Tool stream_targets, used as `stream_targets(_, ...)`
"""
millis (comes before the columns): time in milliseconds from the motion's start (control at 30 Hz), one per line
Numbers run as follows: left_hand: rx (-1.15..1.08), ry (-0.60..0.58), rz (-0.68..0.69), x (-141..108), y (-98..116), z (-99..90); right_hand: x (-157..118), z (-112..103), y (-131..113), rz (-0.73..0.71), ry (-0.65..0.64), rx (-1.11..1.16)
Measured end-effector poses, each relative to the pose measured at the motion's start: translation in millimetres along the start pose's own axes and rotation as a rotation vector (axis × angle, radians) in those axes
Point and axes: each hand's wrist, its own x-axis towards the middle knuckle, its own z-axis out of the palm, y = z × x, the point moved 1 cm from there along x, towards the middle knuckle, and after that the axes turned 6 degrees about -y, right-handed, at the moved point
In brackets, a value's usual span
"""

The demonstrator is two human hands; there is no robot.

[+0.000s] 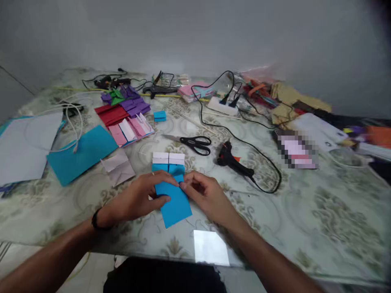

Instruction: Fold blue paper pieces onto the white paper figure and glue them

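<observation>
A blue sheet of paper (176,207) lies tilted on the table in front of me. Across its upper part my left hand (143,191) rests, fingers stretched and thumb apart, pressing on the paper. At the sheet's right edge my right hand (204,193) pinches the paper between thumb and index finger. Just beyond my fingertips are two small folded blue-and-white papers (168,161), side by side. Black-handled scissors (195,143) lie farther off, and a black glue gun (233,158) sits to the right of them.
Left are a large blue sheet (82,154), white sheets (24,150), a white cable (81,122) and folded colored papers (134,128). A power strip (222,106) with black cords stands at the back. A blurred-out phone-like object (297,150) lies right.
</observation>
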Motion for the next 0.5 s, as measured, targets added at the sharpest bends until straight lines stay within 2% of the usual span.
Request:
stream_targets(167,0.009,0.043,0.04,3.4,4.0,3.7,-0.4,0.2,2.5,-0.028,-0.058,-0.007)
stream_targets(267,-0.023,0.094,-0.004,4.8,6.2,5.7,-2.2,1.6,-0.7,-0.067,-0.115,-0.066)
stream_targets(500,-0.003,0.025,-0.043,5.5,9.2,8.0,-5.8,7.8,-3.4,-0.105,-0.177,-0.126)
